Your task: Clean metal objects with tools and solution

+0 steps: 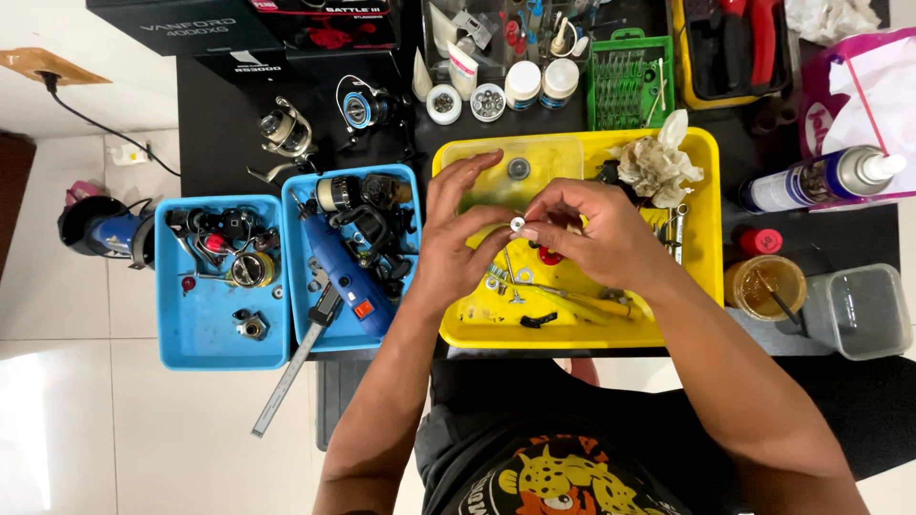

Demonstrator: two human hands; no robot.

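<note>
From the head camera I see my left hand (456,243) and right hand (596,234) meeting over the yellow tray (701,191), fingertips of both pinched on a small white washer (517,224) held just above the tray's middle.

At the top edge lie two dark rectangular boxes (248,24) with pale and red lettering. Right of them stand small white-capped jars (523,84) and a green slotted rack (628,88). At far right a blue-and-white spray can (821,178) lies tilted against a pink tissue pack (863,95), with a red cap (760,240) and an amber jar (765,286) below it.

A crumpled stained rag (656,164) sits in the tray's upper right corner. Left of my hands, two blue trays (205,334) hold reel parts; a blue rotary tool (342,272) lies in the nearer one, and a steel ruler (291,367) pokes out over its front edge.
</note>
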